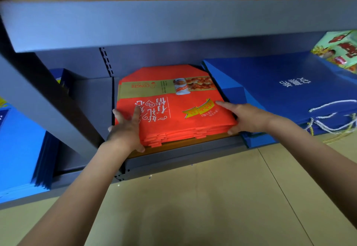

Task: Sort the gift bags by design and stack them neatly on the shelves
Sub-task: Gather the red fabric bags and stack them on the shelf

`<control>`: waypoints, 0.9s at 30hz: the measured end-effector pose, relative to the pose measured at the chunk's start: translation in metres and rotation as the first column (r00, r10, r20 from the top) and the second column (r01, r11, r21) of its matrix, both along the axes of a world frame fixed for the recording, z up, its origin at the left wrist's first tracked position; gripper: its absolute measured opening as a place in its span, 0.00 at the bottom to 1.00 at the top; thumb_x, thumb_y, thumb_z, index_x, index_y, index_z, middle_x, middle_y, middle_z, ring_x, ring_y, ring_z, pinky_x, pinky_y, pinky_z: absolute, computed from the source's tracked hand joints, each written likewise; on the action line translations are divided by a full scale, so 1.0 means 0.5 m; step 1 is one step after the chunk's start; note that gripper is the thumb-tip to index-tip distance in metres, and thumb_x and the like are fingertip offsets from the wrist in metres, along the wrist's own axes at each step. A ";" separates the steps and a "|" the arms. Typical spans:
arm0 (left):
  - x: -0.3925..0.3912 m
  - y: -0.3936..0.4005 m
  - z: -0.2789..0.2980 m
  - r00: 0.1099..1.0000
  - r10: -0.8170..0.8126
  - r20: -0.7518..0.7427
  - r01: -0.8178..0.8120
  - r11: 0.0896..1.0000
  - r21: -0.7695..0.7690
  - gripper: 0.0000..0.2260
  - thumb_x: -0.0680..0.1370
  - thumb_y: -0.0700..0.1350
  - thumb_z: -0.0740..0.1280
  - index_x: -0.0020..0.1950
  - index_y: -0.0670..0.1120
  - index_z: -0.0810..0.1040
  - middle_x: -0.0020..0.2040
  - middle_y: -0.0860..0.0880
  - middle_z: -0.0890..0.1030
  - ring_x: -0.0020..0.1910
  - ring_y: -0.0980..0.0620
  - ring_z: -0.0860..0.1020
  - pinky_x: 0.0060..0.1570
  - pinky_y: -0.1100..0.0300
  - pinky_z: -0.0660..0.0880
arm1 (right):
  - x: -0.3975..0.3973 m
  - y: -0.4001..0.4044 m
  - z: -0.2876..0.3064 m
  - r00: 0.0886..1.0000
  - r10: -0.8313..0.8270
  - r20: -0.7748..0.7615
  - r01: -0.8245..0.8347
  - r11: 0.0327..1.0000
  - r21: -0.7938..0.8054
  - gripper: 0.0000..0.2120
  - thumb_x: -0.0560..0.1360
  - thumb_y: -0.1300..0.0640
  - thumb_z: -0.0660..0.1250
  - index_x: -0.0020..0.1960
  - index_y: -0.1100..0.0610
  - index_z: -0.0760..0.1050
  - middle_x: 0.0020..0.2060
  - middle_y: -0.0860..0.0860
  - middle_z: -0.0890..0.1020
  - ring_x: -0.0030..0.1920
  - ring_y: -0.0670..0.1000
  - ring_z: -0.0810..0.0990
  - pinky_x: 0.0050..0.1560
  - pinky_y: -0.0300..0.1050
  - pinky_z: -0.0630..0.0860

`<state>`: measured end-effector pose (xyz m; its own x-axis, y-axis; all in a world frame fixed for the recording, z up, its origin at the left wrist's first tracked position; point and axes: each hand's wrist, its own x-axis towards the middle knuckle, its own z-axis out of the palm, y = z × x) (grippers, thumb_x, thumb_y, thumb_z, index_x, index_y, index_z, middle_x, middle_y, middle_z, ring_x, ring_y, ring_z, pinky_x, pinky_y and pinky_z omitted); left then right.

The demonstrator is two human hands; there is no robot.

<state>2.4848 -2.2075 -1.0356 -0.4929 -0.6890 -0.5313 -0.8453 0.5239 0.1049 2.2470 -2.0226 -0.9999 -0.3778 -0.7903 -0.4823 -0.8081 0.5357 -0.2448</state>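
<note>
A stack of flat red gift bags (pixel 179 108) with white script and a gold band lies on the grey lower shelf (pixel 181 155). My left hand (pixel 125 129) holds the stack's near left corner, with fingers laid on the top bag and the thumb at the front edge. My right hand (pixel 245 118) holds the near right corner, its index finger stretched along the top and its thumb under the front edge. Just to the right lies a stack of dark blue gift bags (pixel 270 91) with white rope handles.
A green printed bag (pixel 340 50) lies at the far right on the blue stack. Bright blue bags (pixel 17 149) sit on the left bay behind a slanted grey upright (pixel 48 98). A grey upper shelf (pixel 173 21) overhangs closely. Tan floor (pixel 212 197) lies below.
</note>
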 end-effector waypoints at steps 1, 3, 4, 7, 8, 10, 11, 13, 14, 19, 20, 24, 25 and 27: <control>-0.001 -0.003 -0.002 1.000 0.001 -0.003 -0.001 1.000 0.001 0.56 0.68 0.46 0.76 0.74 0.56 0.30 0.72 0.34 0.32 0.69 0.33 0.63 0.62 0.48 0.71 | -0.007 -0.002 0.005 1.000 -0.001 0.011 0.001 1.000 0.001 0.46 0.70 0.58 0.73 0.76 0.45 0.45 0.67 0.52 0.71 0.63 0.54 0.72 0.62 0.42 0.67; -0.003 -0.008 -0.006 1.000 -0.001 0.001 0.001 1.000 0.003 0.58 0.67 0.46 0.77 0.74 0.56 0.30 0.73 0.33 0.35 0.67 0.33 0.66 0.62 0.48 0.72 | -0.015 -0.011 0.008 1.000 0.011 0.002 -0.011 0.999 0.030 0.45 0.70 0.58 0.73 0.76 0.45 0.47 0.67 0.52 0.71 0.64 0.54 0.72 0.64 0.44 0.67; -0.005 -0.010 -0.007 1.000 -0.003 0.007 0.003 1.000 0.002 0.58 0.66 0.46 0.78 0.74 0.56 0.31 0.73 0.33 0.37 0.67 0.33 0.67 0.61 0.48 0.72 | -0.016 -0.017 0.010 1.000 0.020 -0.010 -0.019 0.998 0.057 0.46 0.69 0.58 0.74 0.76 0.45 0.48 0.67 0.52 0.71 0.64 0.54 0.71 0.64 0.44 0.67; -0.007 -0.015 -0.007 0.999 -0.001 0.040 0.001 1.000 0.011 0.59 0.65 0.47 0.78 0.74 0.56 0.31 0.73 0.33 0.39 0.66 0.34 0.68 0.61 0.48 0.72 | -0.014 -0.042 0.017 0.996 0.065 -0.053 -0.055 0.983 0.174 0.47 0.68 0.56 0.75 0.76 0.47 0.49 0.66 0.52 0.70 0.62 0.53 0.70 0.60 0.42 0.66; -0.009 -0.016 -0.006 0.999 0.001 0.051 -0.002 1.000 0.014 0.59 0.65 0.47 0.78 0.74 0.56 0.30 0.73 0.33 0.39 0.65 0.34 0.68 0.62 0.48 0.72 | -0.013 -0.050 0.018 0.995 0.078 -0.054 -0.065 0.975 0.213 0.47 0.67 0.56 0.76 0.75 0.47 0.50 0.65 0.52 0.70 0.60 0.52 0.71 0.57 0.42 0.67; -0.011 -0.015 -0.004 0.998 0.006 0.059 -0.007 1.000 0.017 0.59 0.66 0.47 0.78 0.74 0.56 0.30 0.72 0.33 0.36 0.66 0.34 0.68 0.62 0.48 0.72 | -0.008 -0.063 0.019 0.993 0.104 -0.056 -0.085 0.959 0.272 0.47 0.66 0.57 0.77 0.74 0.48 0.50 0.64 0.53 0.70 0.54 0.50 0.69 0.54 0.42 0.68; -0.011 -0.012 -0.001 0.998 0.006 0.063 -0.007 1.000 0.013 0.59 0.66 0.47 0.78 0.74 0.56 0.30 0.72 0.33 0.34 0.67 0.34 0.67 0.62 0.48 0.72 | -0.007 -0.066 0.021 0.991 0.117 -0.060 -0.095 0.953 0.287 0.47 0.66 0.57 0.77 0.73 0.48 0.49 0.64 0.53 0.70 0.54 0.50 0.69 0.54 0.42 0.68; -0.011 -0.006 0.003 0.997 0.001 0.083 -0.001 1.000 -0.005 0.58 0.67 0.47 0.77 0.74 0.55 0.30 0.72 0.33 0.32 0.68 0.34 0.65 0.61 0.49 0.73 | -0.006 -0.059 0.028 0.993 0.117 -0.026 -0.104 0.947 0.303 0.50 0.66 0.55 0.77 0.75 0.48 0.45 0.67 0.53 0.67 0.59 0.51 0.69 0.57 0.42 0.68; -0.011 -0.004 0.005 0.996 -0.003 0.089 0.004 1.000 -0.014 0.57 0.67 0.47 0.77 0.74 0.55 0.30 0.72 0.33 0.32 0.69 0.34 0.65 0.62 0.49 0.73 | -0.007 -0.051 0.034 0.995 0.102 0.011 -0.100 0.949 0.300 0.52 0.66 0.53 0.76 0.75 0.49 0.43 0.69 0.51 0.65 0.64 0.52 0.68 0.61 0.42 0.66; -0.007 0.003 0.014 0.996 -0.010 0.091 0.013 0.999 -0.030 0.57 0.67 0.49 0.77 0.74 0.52 0.30 0.73 0.32 0.35 0.69 0.34 0.64 0.64 0.48 0.70 | -0.015 -0.035 0.045 0.978 -0.045 0.202 0.008 0.983 0.181 0.48 0.69 0.54 0.74 0.76 0.45 0.45 0.69 0.51 0.67 0.57 0.53 0.78 0.60 0.39 0.67; -0.004 0.005 0.017 0.996 -0.016 0.086 0.019 0.999 -0.037 0.57 0.67 0.49 0.77 0.74 0.52 0.31 0.73 0.32 0.36 0.69 0.34 0.65 0.64 0.48 0.70 | -0.011 -0.039 0.045 0.978 -0.044 0.202 0.007 0.984 0.179 0.48 0.69 0.56 0.74 0.76 0.46 0.45 0.69 0.52 0.67 0.56 0.54 0.79 0.58 0.39 0.68; 0.001 0.011 0.027 0.996 -0.025 0.089 0.027 0.999 -0.025 0.57 0.67 0.49 0.77 0.75 0.52 0.32 0.73 0.32 0.37 0.68 0.35 0.67 0.64 0.48 0.70 | 0.003 -0.041 0.040 0.998 0.021 0.059 -0.032 0.981 0.191 0.49 0.68 0.55 0.75 0.76 0.46 0.45 0.68 0.52 0.68 0.57 0.54 0.78 0.51 0.37 0.67; 0.000 0.012 0.030 0.996 -0.020 0.084 0.022 0.999 -0.027 0.56 0.67 0.49 0.77 0.75 0.52 0.31 0.73 0.32 0.37 0.68 0.35 0.67 0.64 0.48 0.70 | 0.003 -0.042 0.040 0.998 0.020 0.054 -0.029 0.983 0.182 0.48 0.68 0.54 0.75 0.76 0.46 0.45 0.68 0.53 0.68 0.56 0.54 0.79 0.50 0.37 0.66; 0.004 0.019 0.038 0.997 -0.004 0.080 0.005 1.000 -0.017 0.57 0.68 0.48 0.76 0.75 0.53 0.31 0.73 0.33 0.34 0.69 0.34 0.65 0.65 0.47 0.70 | 0.003 -0.039 0.041 0.996 0.001 0.094 -0.018 0.984 0.178 0.48 0.68 0.54 0.75 0.76 0.45 0.46 0.68 0.53 0.68 0.56 0.54 0.78 0.51 0.38 0.66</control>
<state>2.4870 -2.1979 -1.0167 -0.4524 -0.6963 -0.5572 -0.8483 0.5288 0.0279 2.2488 -2.0421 -0.9792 -0.3176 -0.6915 -0.6488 -0.7912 0.5704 -0.2206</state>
